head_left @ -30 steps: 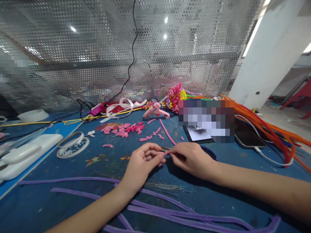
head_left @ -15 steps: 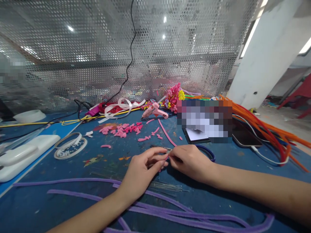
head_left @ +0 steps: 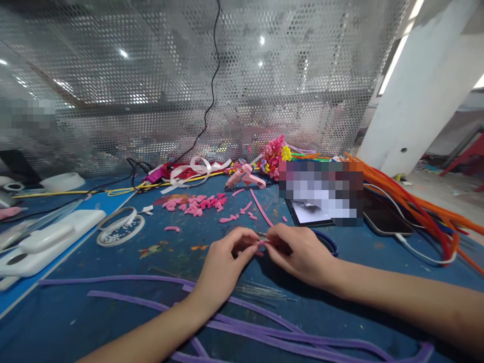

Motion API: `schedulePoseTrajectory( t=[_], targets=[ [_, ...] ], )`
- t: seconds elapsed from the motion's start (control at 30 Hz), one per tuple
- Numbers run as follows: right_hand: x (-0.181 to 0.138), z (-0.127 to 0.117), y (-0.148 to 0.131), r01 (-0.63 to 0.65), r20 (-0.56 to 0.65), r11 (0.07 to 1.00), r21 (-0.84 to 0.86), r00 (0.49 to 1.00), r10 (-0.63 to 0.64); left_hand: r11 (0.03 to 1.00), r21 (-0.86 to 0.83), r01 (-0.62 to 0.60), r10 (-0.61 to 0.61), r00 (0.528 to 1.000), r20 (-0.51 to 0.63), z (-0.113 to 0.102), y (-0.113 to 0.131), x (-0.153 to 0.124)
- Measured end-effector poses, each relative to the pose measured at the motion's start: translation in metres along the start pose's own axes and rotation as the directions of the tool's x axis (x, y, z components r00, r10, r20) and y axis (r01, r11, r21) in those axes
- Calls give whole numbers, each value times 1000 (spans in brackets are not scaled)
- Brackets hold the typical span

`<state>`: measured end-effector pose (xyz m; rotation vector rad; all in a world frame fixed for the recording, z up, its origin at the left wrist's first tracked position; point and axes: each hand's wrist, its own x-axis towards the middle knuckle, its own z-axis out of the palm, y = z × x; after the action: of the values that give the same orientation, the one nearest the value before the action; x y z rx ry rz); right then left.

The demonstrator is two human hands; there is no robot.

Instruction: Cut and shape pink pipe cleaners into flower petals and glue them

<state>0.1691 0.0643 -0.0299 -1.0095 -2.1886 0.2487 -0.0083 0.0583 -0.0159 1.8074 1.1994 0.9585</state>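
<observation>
Pinching a short pink piece (head_left: 260, 243) between their fingertips, the left hand (head_left: 223, 262) and the right hand (head_left: 298, 252) meet low over the table (head_left: 113, 262). Both hands are closed on this piece, thumb against forefinger, and it sits exactly between them. Whether a thin wire goes through it, I cannot tell.

Just behind the right hand a long pink stem (head_left: 260, 206) lies on the table, and past it is a tablet (head_left: 308, 212) with a phone (head_left: 383, 217) beside it. Beyond the left hand there is a heap of pink bits (head_left: 196, 204), and farther away a pink glue gun (head_left: 245, 176). Below both wrists, nearer to the person, several purple stems (head_left: 264, 333) cross the table, with a bundle of thin wires (head_left: 257, 290) just under the hands.

Far to the left of the left hand a flat ring (head_left: 121, 224) lies, with small white grains inside it, and a white tray (head_left: 49, 242) is farther left still. Orange stems (head_left: 416, 206) run far to the right of the right hand.

The table is blue and stained with paint. Behind it stands a perforated metal screen (head_left: 151, 91), and on the right a white pillar (head_left: 423, 85).
</observation>
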Motion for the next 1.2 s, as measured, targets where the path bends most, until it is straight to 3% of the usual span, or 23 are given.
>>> schedulePoseTrajectory(
  t=[0.1,0.17,0.27,0.37,0.43,0.5,0.6,0.8,1.0,1.1,1.2],
  targets=[
    [-2,-5,-10,-87,13,986,140,996,86,1000,-26,-17,14,995,-98,0,0,-2],
    [-1,-6,-17,-222,60,921,319,975,214,997,-79,-23,12,990,-140,1,-1,-3],
    [1,-2,-24,-482,265,621,618,872,413,983,-184,-24,-7,985,-171,1,-2,-4],
    [3,3,-28,-630,475,253,734,742,472,965,-263,-27,-22,983,-181,1,-2,-5],
    [4,4,-29,-655,555,98,750,702,447,956,-290,-32,-24,982,-188,2,0,-6],
    [4,4,-30,-650,592,21,759,703,394,949,-313,-37,-24,982,-189,2,2,-6],
    [3,4,-31,-623,571,35,782,737,361,938,-345,-36,-28,984,-177,2,5,-7],
    [3,4,-28,-587,468,311,748,798,380,953,-302,-3,-40,990,-137,2,4,-9],
    [3,2,-24,-475,370,465,747,878,303,993,-105,-58,45,992,-122,0,5,-13],
    [5,0,-22,-463,355,503,730,886,298,992,-48,-121,117,990,-77,-2,7,-12],
    [9,-4,-22,-532,432,475,701,847,310,983,-24,-181,180,983,-29,-5,7,-9]
  ],
)
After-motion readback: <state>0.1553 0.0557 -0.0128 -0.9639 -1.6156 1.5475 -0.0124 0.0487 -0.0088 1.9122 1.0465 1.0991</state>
